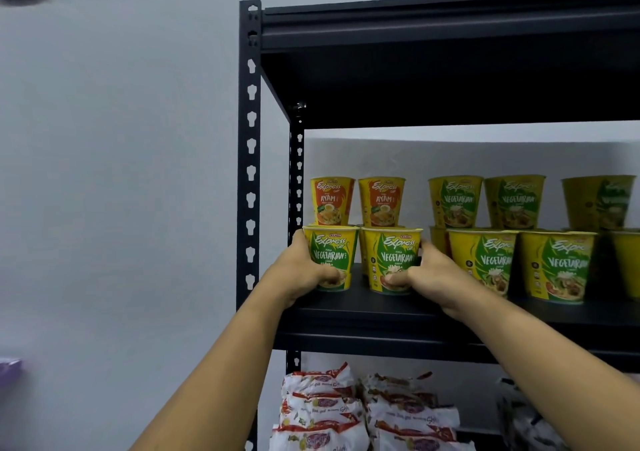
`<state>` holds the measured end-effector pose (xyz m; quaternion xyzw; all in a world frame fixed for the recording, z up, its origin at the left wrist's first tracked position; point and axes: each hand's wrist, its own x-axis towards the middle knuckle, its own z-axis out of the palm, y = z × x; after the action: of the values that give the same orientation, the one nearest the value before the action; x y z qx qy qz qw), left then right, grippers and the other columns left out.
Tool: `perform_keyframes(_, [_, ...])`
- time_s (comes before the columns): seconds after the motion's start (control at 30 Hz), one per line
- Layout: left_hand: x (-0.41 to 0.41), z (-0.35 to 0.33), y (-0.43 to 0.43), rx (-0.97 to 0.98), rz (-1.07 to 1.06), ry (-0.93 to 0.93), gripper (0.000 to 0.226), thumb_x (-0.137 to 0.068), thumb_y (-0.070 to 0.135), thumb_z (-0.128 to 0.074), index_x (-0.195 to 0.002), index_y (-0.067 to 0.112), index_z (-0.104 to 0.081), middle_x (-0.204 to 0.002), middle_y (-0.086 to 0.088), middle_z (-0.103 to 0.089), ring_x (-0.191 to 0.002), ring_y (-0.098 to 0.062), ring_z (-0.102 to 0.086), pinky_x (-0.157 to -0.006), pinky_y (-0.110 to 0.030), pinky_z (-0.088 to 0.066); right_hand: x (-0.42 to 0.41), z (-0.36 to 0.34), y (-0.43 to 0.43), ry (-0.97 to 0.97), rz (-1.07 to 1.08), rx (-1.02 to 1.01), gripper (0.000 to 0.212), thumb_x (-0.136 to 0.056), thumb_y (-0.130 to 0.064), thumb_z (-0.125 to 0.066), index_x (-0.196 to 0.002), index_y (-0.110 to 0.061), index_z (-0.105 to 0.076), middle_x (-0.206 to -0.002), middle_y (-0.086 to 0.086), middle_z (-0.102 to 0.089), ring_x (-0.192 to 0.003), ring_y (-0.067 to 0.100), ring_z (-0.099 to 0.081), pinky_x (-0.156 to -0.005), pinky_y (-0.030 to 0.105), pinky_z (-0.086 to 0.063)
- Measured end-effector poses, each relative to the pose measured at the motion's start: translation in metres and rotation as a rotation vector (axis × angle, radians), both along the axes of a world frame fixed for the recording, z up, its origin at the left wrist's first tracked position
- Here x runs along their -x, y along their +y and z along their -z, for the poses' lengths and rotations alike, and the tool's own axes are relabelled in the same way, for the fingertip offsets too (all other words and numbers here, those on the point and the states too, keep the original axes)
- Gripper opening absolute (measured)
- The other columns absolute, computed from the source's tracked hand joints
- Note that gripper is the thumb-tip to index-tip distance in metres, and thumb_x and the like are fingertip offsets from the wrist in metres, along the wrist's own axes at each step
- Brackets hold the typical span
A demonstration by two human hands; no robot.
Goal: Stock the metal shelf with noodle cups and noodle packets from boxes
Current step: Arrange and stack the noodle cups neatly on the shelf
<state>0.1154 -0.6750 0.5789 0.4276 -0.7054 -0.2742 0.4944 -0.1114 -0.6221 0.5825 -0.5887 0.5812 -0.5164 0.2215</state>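
My left hand (300, 272) grips a yellow-green Vegetarian noodle cup (331, 253) standing at the left front of the black metal shelf (363, 315). Beside it, my right hand (424, 272) grips a second Vegetarian cup (393, 258). Both cups rest upright on the shelf board. Behind them two orange Ayam cups (332, 199) (381, 201) stand stacked on other cups. More Vegetarian cups (485, 260) fill the shelf to the right, in two layers.
Stacks of white-and-red noodle packets (322, 405) lie on the shelf below. The black upright post (250, 160) frames the left side, with a bare grey wall beyond it. An upper shelf board (450, 31) hangs overhead.
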Motion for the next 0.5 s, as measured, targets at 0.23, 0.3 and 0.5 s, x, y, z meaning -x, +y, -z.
perform_keyframes(0.23, [-0.0004, 0.0, 0.0029, -0.022, 0.019, 0.041, 0.069, -0.074, 0.005, -0.09, -0.125, 0.021, -0.047, -0.115, -0.001, -0.069, -0.101, -0.015, -0.069, -0.085, -0.029, -0.056, -0.0002, 0.0001, -0.0004, 0.049, 0.032, -0.016, 0.059, -0.073, -0.012, -0.091, -0.117, -0.022, -0.052, -0.111, -0.002, -0.065, -0.109, 0.022, -0.062, -0.104, 0.045, -0.048])
perform_keyframes(0.3, [-0.0002, 0.0001, 0.0037, -0.025, 0.013, 0.043, 0.068, -0.074, 0.006, -0.09, -0.124, 0.021, -0.047, -0.114, 0.0, -0.069, -0.101, -0.015, -0.069, -0.086, -0.031, -0.057, -0.0004, -0.0005, 0.0006, 0.066, 0.038, -0.016, 0.059, -0.074, -0.015, -0.091, -0.117, -0.023, -0.051, -0.112, -0.001, -0.065, -0.109, 0.022, -0.061, -0.102, 0.042, -0.048])
perform_keyframes(0.5, [0.0015, 0.0001, 0.0025, -0.024, -0.009, 0.038, 0.069, -0.073, 0.009, -0.091, -0.124, 0.024, -0.047, -0.113, 0.0, -0.07, -0.102, -0.017, -0.07, -0.097, -0.04, -0.057, -0.0025, -0.0001, 0.003, 0.108, 0.047, -0.004, 0.057, -0.075, -0.022, -0.091, -0.116, -0.025, -0.051, -0.112, -0.002, -0.064, -0.103, 0.018, -0.059, -0.091, 0.035, -0.045])
